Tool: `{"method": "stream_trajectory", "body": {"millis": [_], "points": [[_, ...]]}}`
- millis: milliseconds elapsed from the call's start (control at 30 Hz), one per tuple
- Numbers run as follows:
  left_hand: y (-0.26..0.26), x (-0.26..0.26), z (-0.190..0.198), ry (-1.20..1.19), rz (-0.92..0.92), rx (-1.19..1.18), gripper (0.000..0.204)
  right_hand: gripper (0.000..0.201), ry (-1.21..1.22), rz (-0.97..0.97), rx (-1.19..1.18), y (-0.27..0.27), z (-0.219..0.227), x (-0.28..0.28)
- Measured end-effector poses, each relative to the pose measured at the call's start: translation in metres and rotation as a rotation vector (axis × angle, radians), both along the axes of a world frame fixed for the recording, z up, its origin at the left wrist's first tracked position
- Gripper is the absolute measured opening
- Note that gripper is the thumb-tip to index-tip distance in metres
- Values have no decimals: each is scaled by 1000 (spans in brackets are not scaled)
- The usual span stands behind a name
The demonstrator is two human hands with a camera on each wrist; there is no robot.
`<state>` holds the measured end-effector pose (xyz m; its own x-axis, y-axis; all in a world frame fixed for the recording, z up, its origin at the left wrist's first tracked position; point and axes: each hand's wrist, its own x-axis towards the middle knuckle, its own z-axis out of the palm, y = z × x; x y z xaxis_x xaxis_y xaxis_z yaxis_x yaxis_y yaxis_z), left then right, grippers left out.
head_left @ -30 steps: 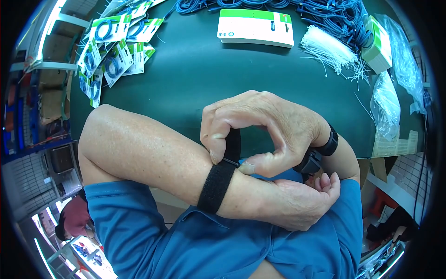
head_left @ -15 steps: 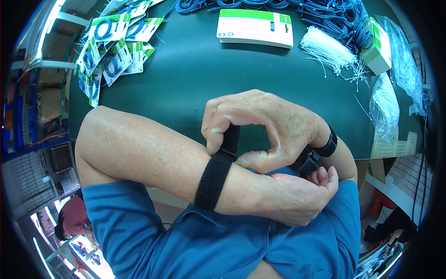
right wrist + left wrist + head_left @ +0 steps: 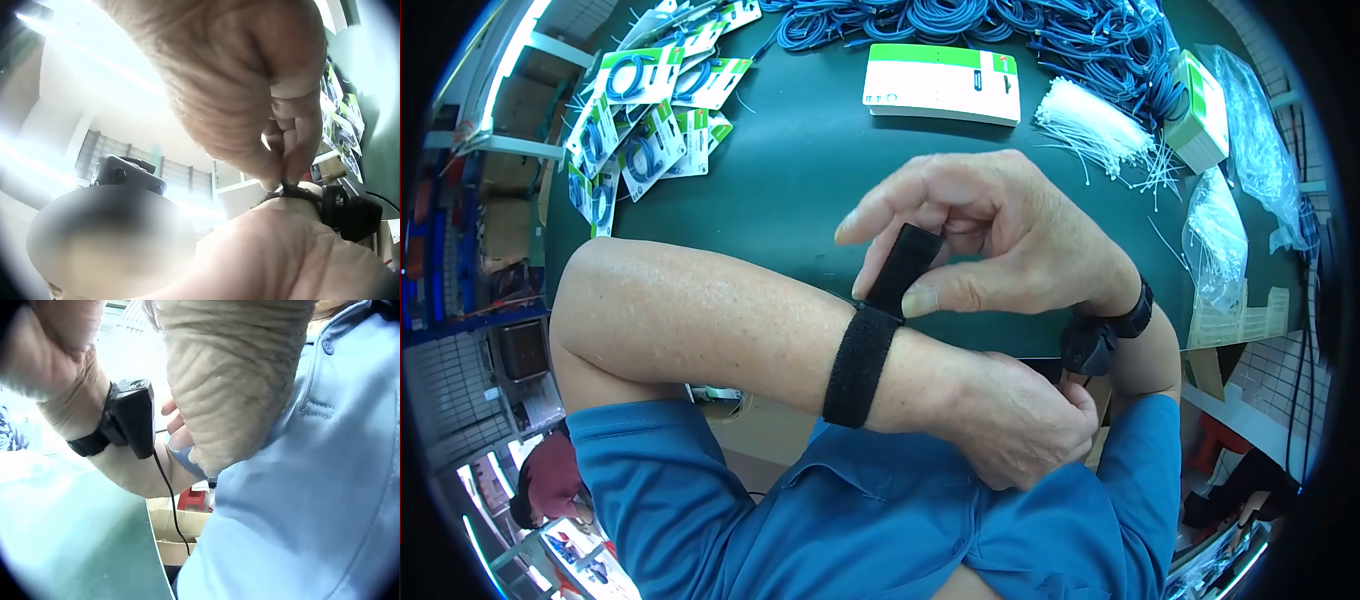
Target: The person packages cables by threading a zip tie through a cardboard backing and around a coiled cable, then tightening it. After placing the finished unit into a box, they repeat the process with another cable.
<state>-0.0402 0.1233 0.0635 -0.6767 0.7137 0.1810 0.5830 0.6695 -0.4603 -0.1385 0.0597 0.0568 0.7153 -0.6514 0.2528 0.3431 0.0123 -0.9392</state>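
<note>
A black strap (image 3: 858, 372) circles the left forearm near the wrist, its loose end (image 3: 908, 262) standing up. My right hand (image 3: 1025, 235) pinches the strap where the loose end meets the band, thumb on the near side, with the index finger stretched out above. My left hand (image 3: 1025, 420) lies below it in front of the shirt, fingers loosely curled and holding nothing. In the right wrist view, fingertips of my right hand (image 3: 244, 81) touch the strap (image 3: 294, 190) beside a black camera (image 3: 353, 212). Another black camera (image 3: 132, 412) sits on the right wrist in the left wrist view.
On the green table (image 3: 780, 180) lie carded cables (image 3: 645, 155) at the left, blue cable coils (image 3: 1100, 60) at the back, a card stack (image 3: 940, 85), white zip ties (image 3: 1095, 125), another card stack (image 3: 1200, 110) and plastic bags (image 3: 1255, 140). Another person (image 3: 555, 480) appears lower left.
The right hand's index finger has uncurled and lifted off the strap. The strap's loose end now shows more fully, tilted up and right. The left hand has shifted slightly left.
</note>
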Motion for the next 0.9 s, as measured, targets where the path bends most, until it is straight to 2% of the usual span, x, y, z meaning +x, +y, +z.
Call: {"method": "stream_trajectory", "body": {"millis": [67,167,267,367,400,533,600,700,867,900], "points": [[-1,1,-3,-36,-46,-27,26,31,134,-21,-39,-4,7,-5],[-1,8,-8,-227,141,133,27,29,234,-37,-109,-7,10,-9],[-2,8,-13,-237,126,110,27,28,294,-45,-204,-7,11,-8],[-4,11,-16,-262,138,87,28,19,221,-53,88,0,14,-3],[-4,12,-17,-281,157,76,28,19,222,-52,86,0,14,-3],[-14,14,-22,-323,169,118,29,17,310,-85,-33,-2,12,-5],[-21,15,-26,-334,165,144,30,17,303,-147,-193,-3,9,-4],[-33,21,-34,-215,278,149,34,17,301,-211,-318,-4,5,-1],[-51,27,-33,-200,354,244,36,19,339,-321,-503,-2,4,5],[-55,22,-20,-441,401,325,35,19,354,-343,-551,-1,5,6]]}}
